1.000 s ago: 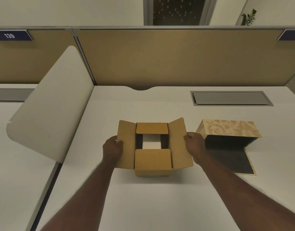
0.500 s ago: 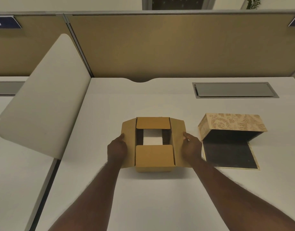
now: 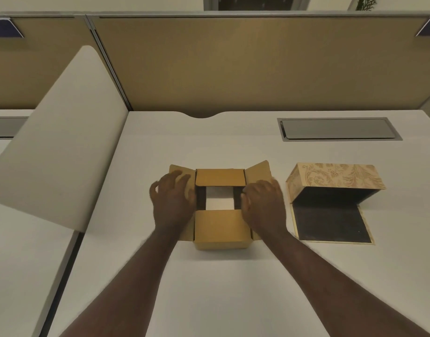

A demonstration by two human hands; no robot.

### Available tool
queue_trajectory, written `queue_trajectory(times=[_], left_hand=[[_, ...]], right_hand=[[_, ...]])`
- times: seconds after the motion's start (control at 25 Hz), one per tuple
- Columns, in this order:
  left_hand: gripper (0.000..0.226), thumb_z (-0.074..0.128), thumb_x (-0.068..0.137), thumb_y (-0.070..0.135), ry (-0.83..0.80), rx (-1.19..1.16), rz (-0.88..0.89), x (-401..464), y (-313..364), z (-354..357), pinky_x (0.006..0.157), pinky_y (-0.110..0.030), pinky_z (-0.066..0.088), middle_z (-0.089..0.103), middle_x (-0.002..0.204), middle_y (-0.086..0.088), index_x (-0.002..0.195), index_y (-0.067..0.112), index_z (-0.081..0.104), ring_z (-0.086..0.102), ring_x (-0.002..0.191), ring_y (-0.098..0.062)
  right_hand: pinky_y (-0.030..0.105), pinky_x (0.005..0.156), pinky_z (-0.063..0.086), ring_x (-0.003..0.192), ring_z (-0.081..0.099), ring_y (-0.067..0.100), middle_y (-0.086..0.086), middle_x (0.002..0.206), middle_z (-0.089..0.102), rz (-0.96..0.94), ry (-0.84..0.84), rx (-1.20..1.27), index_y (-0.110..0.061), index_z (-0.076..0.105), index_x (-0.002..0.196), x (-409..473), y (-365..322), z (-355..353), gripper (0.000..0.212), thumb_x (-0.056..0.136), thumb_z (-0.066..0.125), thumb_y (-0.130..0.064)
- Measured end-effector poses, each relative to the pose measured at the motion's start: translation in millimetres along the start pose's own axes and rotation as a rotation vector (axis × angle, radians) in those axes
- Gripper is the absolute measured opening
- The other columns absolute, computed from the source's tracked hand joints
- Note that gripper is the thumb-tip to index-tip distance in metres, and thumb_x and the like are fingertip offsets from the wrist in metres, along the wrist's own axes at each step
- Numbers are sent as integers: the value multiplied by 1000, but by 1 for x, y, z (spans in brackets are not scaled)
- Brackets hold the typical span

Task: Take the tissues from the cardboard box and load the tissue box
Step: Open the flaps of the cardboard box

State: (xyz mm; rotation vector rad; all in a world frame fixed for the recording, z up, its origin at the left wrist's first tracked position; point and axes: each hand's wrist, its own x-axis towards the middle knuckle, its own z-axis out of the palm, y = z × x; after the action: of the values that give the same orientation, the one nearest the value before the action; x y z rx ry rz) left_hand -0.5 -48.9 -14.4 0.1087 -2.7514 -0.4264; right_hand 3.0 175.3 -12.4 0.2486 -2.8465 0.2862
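Note:
A brown cardboard box (image 3: 221, 231) stands mid-desk with its four flaps spread. White tissues (image 3: 219, 200) show through the square gap between the flaps. My left hand (image 3: 171, 199) lies flat on the left flap, fingers spread. My right hand (image 3: 263, 203) lies on the right flap, fingertips at the edge of the gap. To the right sits the patterned beige tissue box (image 3: 335, 178), tipped open, its dark inside and flat dark base panel (image 3: 330, 221) facing me.
The white desk (image 3: 221, 288) runs back to a tan partition wall (image 3: 257, 64). A grey cable hatch (image 3: 339, 128) sits at the back right. A white curved divider panel (image 3: 60, 142) stands on the left, beside a neighbouring desk.
Both hands have moved from the outer edges of the side flaps inward onto their tops, toward the gap. The flaps lie flatter. The camera has tilted down a little.

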Motion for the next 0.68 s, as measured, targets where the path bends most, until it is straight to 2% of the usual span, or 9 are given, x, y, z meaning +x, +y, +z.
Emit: queue_trajectory(times=[0.08, 0.2, 0.28, 0.36, 0.4, 0.44, 0.48, 0.56, 0.68], left_hand=[[50, 58, 84, 40, -149, 30, 162, 18, 14, 1, 112, -52, 24, 53, 141, 2, 132, 27, 54, 45, 133, -21], [66, 54, 87, 50, -418, 203, 288, 41, 24, 9, 117, -54, 7, 32, 157, 5, 146, 31, 34, 25, 147, -20], [58, 55, 88, 47, -499, 296, 327, 52, 26, 11, 116, -55, 3, 44, 150, 4, 142, 29, 41, 32, 143, -22], [28, 55, 90, 33, -511, 346, 390, 58, 28, 9, 116, -57, 3, 68, 114, 2, 116, 24, 60, 57, 119, -23], [14, 52, 90, 25, -503, 371, 412, 60, 27, 6, 116, -56, 4, 68, 88, 2, 100, 21, 62, 65, 95, -21], [10, 50, 90, 18, -485, 397, 427, 62, 28, 4, 117, -55, 5, 62, 71, 4, 88, 19, 59, 64, 74, -18], [12, 48, 89, 13, -470, 420, 437, 64, 27, 4, 117, -54, 6, 57, 63, 5, 82, 18, 57, 60, 63, -17], [19, 44, 89, 10, -441, 391, 430, 68, 26, 6, 118, -49, 8, 63, 69, 5, 87, 19, 60, 64, 66, -18], [30, 38, 95, 14, -389, 244, 339, 80, 24, 11, 117, -44, 12, 73, 95, 3, 105, 23, 65, 69, 90, -19]], right_hand=[[43, 107, 33, 95, 62, 21, -1, 92, 71, -110, -184, 29, -20, 67, 89, 2, -14, -3, 33, 83, 53, -50], [50, 112, 26, 112, 55, 23, -1, 114, 67, -210, -517, -14, -23, 62, 114, 0, -26, -1, 68, 70, 53, -74], [49, 108, 30, 107, 58, 24, 1, 113, 67, -234, -605, -33, -22, 59, 116, -3, -28, 0, 71, 69, 57, -75], [42, 95, 41, 97, 61, 23, 0, 109, 68, -240, -596, -11, -22, 59, 113, -5, -28, -3, 62, 71, 64, -68], [38, 86, 44, 93, 63, 22, 0, 106, 68, -244, -566, 13, -22, 60, 110, -5, -29, -5, 56, 73, 67, -63], [34, 78, 44, 89, 63, 21, -1, 103, 68, -247, -527, 42, -22, 62, 107, -6, -29, -8, 47, 75, 68, -56], [31, 72, 42, 86, 64, 20, -2, 100, 69, -240, -486, 84, -23, 64, 104, -8, -29, -11, 35, 78, 68, -46], [25, 66, 43, 81, 65, 18, -3, 94, 72, -209, -441, 169, -23, 69, 98, -14, -28, -20, 18, 85, 58, -32], [24, 71, 54, 79, 68, 11, -7, 92, 76, -242, -390, 270, -24, 76, 94, -36, -24, -28, 27, 88, 52, -33]])
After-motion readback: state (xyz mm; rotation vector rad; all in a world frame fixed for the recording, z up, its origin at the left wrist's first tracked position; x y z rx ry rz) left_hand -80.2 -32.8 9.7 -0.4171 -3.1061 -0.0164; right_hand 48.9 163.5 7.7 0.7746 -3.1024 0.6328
